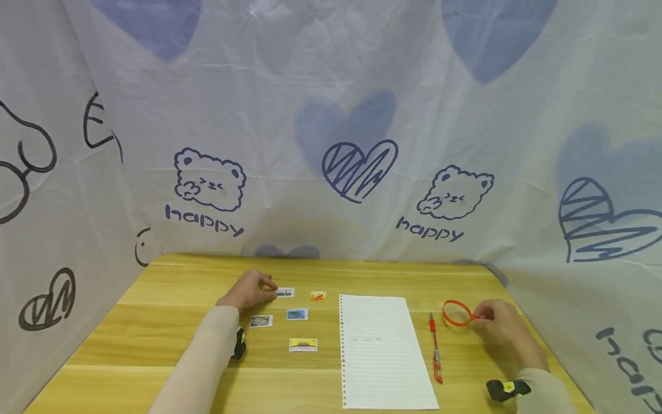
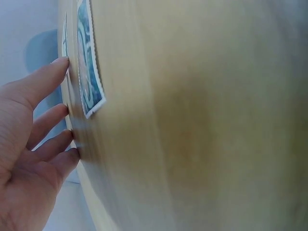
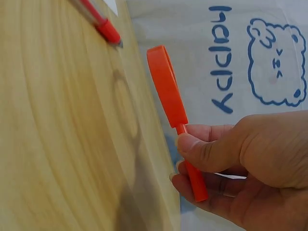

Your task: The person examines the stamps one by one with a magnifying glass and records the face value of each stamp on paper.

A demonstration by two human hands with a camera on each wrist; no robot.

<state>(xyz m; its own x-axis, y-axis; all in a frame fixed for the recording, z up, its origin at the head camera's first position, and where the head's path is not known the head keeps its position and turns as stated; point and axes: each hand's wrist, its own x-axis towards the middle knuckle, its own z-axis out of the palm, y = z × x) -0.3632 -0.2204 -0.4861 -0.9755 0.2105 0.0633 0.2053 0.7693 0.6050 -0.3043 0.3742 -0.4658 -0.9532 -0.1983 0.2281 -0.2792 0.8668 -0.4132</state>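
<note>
My right hand [image 1: 504,323] pinches the handle of an orange-red magnifying glass [image 3: 166,86] between thumb and fingers. Its round frame is held above the wooden table, casting a shadow there. On the left, my left hand [image 1: 250,291] reaches to a small grey-toned postage stamp [image 1: 286,292]. The thumb [image 2: 50,79] is at that stamp's edge in the left wrist view, with the other fingers spread against the table. Nearer me lies a greenish stamp [image 1: 261,321]. A blue stamp [image 1: 297,314], an orange one [image 1: 318,295] and a yellow one [image 1: 303,345] lie to the right.
A lined sheet of paper [image 1: 383,368] with faint writing lies mid-table. Between it and the magnifying glass is a red pen [image 1: 435,348], tip pointing away. Printed white cloth [image 1: 289,230] hangs behind and along both sides of the table [image 1: 155,310].
</note>
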